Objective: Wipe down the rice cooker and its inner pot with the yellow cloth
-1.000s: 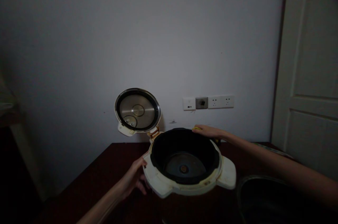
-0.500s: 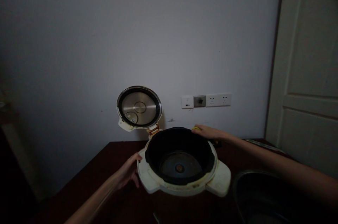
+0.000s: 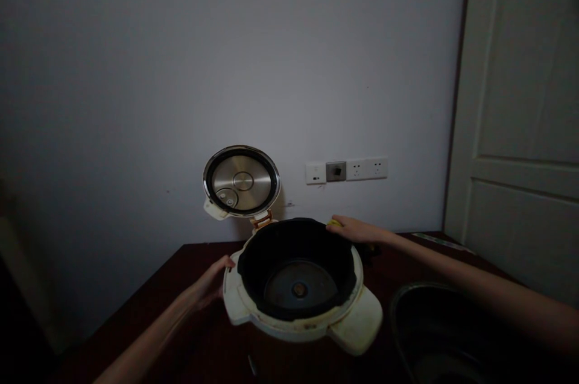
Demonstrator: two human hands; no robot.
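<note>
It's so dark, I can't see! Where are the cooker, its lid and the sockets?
cooker (image 3: 357,325), head view, white right handle.
lid (image 3: 242,181), head view, shiny inner plate.
sockets (image 3: 367,168), head view, white faceplate.

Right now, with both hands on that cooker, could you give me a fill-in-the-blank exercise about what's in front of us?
1. The cooker's hinged lid stands ____.
2. The left hand touches the cooker's side, and the right hand rests on its far rim over something small and ____.
3. On the table, a dark pot sits to the cooker's ____.

Missing words: open; yellow; right.
</note>
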